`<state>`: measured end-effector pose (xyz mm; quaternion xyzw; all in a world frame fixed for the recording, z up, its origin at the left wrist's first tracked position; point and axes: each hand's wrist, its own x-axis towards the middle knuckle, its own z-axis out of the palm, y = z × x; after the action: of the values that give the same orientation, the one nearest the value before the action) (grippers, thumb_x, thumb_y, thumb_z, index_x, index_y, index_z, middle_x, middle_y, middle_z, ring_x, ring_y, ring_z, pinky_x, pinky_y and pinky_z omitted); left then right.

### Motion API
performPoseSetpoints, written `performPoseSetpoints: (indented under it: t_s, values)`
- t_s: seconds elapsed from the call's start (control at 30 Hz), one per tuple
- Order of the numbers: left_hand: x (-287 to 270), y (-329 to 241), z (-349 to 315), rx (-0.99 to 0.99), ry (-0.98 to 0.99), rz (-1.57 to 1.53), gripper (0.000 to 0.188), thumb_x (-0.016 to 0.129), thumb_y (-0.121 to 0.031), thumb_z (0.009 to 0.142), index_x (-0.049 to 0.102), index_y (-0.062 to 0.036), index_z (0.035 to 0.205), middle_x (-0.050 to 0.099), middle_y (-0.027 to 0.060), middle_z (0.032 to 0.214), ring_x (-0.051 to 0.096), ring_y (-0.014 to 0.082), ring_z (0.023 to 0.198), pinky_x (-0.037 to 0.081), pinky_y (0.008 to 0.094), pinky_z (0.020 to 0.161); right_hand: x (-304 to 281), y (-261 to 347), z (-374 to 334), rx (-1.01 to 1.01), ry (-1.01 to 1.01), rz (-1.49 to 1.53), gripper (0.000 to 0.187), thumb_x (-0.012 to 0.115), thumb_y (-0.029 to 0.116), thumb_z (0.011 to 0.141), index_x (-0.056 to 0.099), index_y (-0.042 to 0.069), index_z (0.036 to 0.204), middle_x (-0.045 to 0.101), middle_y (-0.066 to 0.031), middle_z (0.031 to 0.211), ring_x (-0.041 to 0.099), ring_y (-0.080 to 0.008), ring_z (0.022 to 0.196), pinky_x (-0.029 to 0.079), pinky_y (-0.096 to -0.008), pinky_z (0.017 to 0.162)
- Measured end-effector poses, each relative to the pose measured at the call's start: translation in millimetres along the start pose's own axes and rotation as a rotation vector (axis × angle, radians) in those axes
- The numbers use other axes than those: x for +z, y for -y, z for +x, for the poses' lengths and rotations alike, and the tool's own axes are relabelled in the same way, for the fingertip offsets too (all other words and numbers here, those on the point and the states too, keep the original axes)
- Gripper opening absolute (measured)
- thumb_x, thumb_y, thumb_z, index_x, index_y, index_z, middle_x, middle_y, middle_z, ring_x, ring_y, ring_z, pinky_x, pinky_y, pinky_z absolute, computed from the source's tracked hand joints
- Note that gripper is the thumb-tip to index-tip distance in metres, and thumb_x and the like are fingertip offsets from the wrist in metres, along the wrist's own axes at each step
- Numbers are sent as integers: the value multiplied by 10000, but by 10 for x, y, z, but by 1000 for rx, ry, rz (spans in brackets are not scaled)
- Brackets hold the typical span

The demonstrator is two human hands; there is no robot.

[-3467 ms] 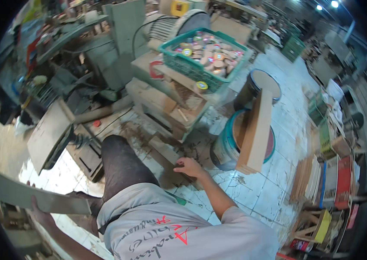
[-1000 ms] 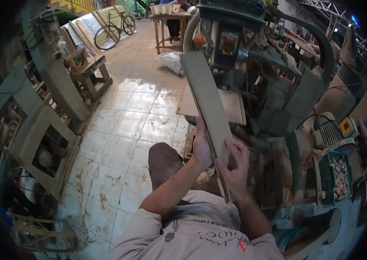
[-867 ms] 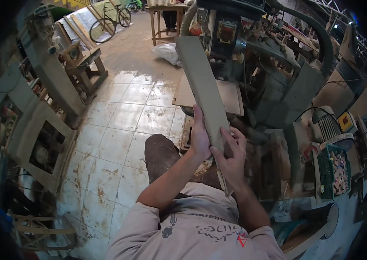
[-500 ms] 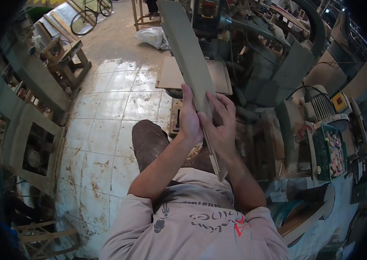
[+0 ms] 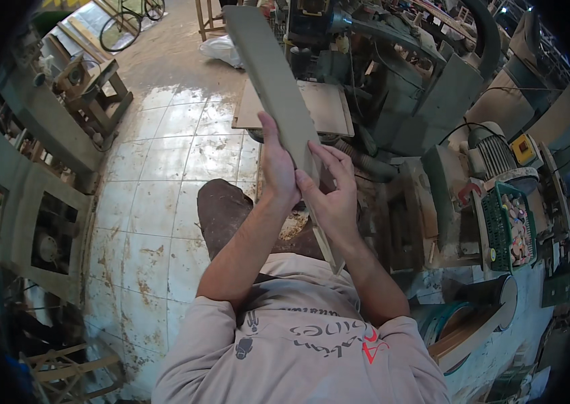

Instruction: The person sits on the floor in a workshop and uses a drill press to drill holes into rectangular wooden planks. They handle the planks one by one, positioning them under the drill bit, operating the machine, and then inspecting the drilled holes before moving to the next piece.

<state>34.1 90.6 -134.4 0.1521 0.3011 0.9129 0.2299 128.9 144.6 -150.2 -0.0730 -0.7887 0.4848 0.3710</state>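
Observation:
A long, pale wooden board (image 5: 268,67) slants up and away in front of me, its near end close to my waist. My left hand (image 5: 277,161) grips its left side, thumb stretched along the edge. On the right side, my right hand (image 5: 331,192) holds the board with its fingers bent over the face. The palms and the underside of the board are hidden. Beyond my hands, a flat machine table (image 5: 331,108) lies partly behind the board.
A machine with a motor (image 5: 494,151) stands at the right, beside a green basket (image 5: 494,229) of small pieces. White floor tiles (image 5: 157,202) with brown stains run along my left. A wooden stand (image 5: 100,94) and a bicycle (image 5: 121,30) are at the far left.
The view has shifted slightly, so the surroundings sit a little differently. The board's far end has moved somewhat left and tilted slightly; both hands keep their hold.

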Motion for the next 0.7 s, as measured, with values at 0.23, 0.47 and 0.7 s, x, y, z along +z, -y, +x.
performPoseSetpoints:
  t_s: [0.23, 0.47, 0.7]
  values:
    - [-102, -50, 53, 73, 85, -45, 749, 213, -654, 954, 498, -18, 1228, 569, 146, 1155, 585, 235, 970, 514, 406, 829, 51, 25, -71, -85, -52, -84, 566, 800, 233, 745, 592, 43, 1236, 494, -141, 1218, 463, -283, 1148, 395, -385, 976]
    - [-100, -275, -10, 167, 173, -313, 738, 231, -629, 956, 485, -6, 1258, 563, 175, 1165, 597, 287, 998, 521, 482, 890, -25, 203, -307, -189, -90, -360, 733, 837, 226, 660, 518, 11, 1285, 504, -145, 1188, 478, -319, 1083, 406, -419, 929]
    - [-220, -369, -151, 204, 367, -438, 721, 239, -613, 957, 406, -38, 1358, 501, 190, 1263, 532, 307, 1103, 444, 546, 983, 10, 311, -455, -329, -124, -409, 727, 862, 172, 592, 563, 19, 1237, 542, -121, 1159, 510, -288, 1003, 438, -390, 859]
